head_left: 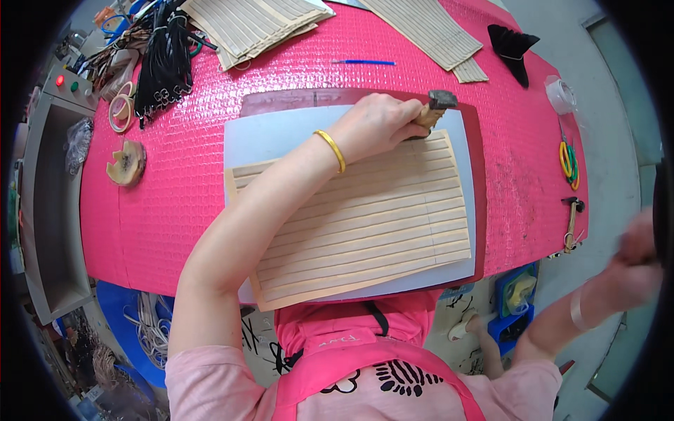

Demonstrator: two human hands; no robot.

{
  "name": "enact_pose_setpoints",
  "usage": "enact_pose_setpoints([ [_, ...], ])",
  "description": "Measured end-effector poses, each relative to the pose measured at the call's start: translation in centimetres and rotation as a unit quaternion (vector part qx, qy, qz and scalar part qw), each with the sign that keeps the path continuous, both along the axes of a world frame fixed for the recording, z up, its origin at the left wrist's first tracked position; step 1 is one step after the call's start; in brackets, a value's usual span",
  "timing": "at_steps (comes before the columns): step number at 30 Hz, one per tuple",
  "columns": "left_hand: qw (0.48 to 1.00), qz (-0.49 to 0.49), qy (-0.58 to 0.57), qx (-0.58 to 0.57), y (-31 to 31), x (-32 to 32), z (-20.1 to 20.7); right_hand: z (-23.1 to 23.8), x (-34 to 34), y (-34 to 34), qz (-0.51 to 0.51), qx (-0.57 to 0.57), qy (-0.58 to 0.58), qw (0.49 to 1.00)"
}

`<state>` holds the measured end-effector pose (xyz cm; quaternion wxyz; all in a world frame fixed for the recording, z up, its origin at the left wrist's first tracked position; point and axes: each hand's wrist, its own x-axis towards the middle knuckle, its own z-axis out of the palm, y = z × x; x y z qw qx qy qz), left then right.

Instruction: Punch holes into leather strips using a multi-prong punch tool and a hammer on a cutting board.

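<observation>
My left hand (375, 126) reaches across the table and grips the wooden handle of a small hammer (437, 105). Its dark metal head sits at the far edge of a tan sheet (365, 231) cut into long parallel strips. That sheet lies on a pale grey mat (281, 133), which rests on a dark red board (479, 175). A gold bangle circles my left wrist. My right hand (635, 256) is off the table at the far right, raised and blurred. Whether it holds anything is unclear.
A pink textured table (161, 203) carries stacks of tan strip sheets (253, 24), a bundle of black cords (165, 59), tape rolls (121, 112), a blue pen (365, 62), a black fabric piece (511, 48), a clear tape roll (560, 95) and a second small hammer (571, 221).
</observation>
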<state>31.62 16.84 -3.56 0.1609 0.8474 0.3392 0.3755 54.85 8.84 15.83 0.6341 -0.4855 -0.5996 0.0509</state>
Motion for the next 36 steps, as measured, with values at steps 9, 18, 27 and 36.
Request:
enact_pose_setpoints([
  [9, 1.0, -0.01, 0.016, -0.015, -0.5, 0.1, 0.5, -8.9, 4.6, -4.2, 0.089, -0.4, -0.274, 0.87],
  [18, 0.924, 0.041, -0.253, -0.285, -1.4, -0.8, 1.3, -13.6, 5.3, -4.0, 0.109, -0.412, -0.268, 0.864],
  [27, 0.974, 0.028, -0.132, -0.18, -0.9, 0.2, 0.2, -13.6, 4.9, -2.8, 0.128, -0.468, -0.244, 0.84],
  [36, 0.992, 0.027, -0.055, -0.107, -1.0, 0.2, 0.4, -14.6, 6.1, -3.1, 0.137, -0.446, -0.246, 0.85],
])
